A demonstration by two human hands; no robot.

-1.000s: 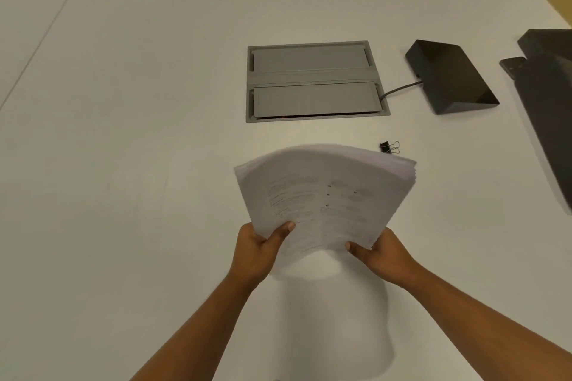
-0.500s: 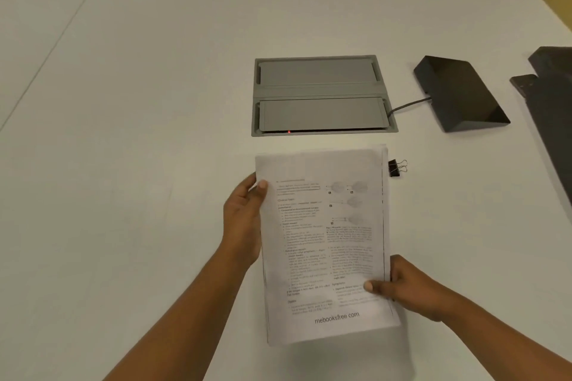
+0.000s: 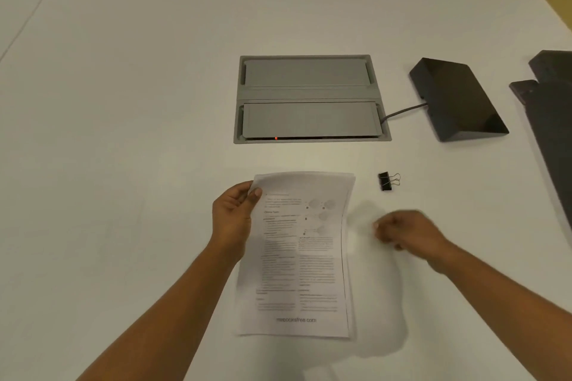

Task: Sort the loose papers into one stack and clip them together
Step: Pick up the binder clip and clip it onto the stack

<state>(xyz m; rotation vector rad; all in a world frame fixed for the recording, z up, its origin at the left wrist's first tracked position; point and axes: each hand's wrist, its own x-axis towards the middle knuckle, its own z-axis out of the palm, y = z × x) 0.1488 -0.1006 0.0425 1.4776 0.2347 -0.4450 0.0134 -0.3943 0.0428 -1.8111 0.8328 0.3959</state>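
A: Why does the left hand (image 3: 232, 219) sit at the top left corner of the paper stack (image 3: 297, 254)?

B: Its thumb lies on the printed top sheet and the fingers curl under the edge, so it pinches the sheets as one bundle; I judge that grip keeps the squared edges from slipping apart; the far end is lifted off the white table (image 3: 123, 102) and the right edge bows a little.

A: And the right hand (image 3: 408, 233)?

B: It is apart from the paper, empty, fingers loosely curled; it is blurred, so how far closed I cannot tell exactly.

A: Why there?

B: The binder clip (image 3: 385, 181) lies on the table beyond it, near the stack's top right corner, untouched; fetching it looks like the next step; the grey cable hatch (image 3: 309, 96) and the black wedge device (image 3: 458, 99) lie farther off.
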